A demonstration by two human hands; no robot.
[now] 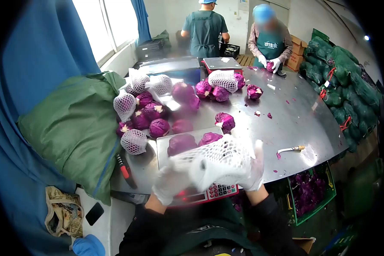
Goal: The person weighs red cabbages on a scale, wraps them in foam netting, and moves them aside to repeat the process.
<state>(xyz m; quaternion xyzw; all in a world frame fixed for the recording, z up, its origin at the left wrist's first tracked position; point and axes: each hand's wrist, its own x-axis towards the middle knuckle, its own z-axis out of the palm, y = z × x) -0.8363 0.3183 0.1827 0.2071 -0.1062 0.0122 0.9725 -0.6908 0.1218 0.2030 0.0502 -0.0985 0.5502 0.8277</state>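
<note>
A white foam net sleeve (219,160) is stretched between my two gloved hands, above the front of a weighing scale. My left hand (170,185) grips its left side and is partly smeared by motion. My right hand (254,170) closes on its right side, with a finger pointing up. Just behind the net, a red cabbage (210,138) and another red cabbage (181,145) are on the scale's metal plate (163,155). The scale's red keypad (222,190) shows below the net. Another trimmed red cabbage (225,122) lies behind the plate.
Netted and bare cabbages (151,111) are heaped at left, beside a green sack (72,123). A knife (124,170) lies left of the scale; a curved blade with a wooden handle (291,149) lies right. A crate (313,192) holds leaves. A co-worker (269,45) handles a cabbage opposite.
</note>
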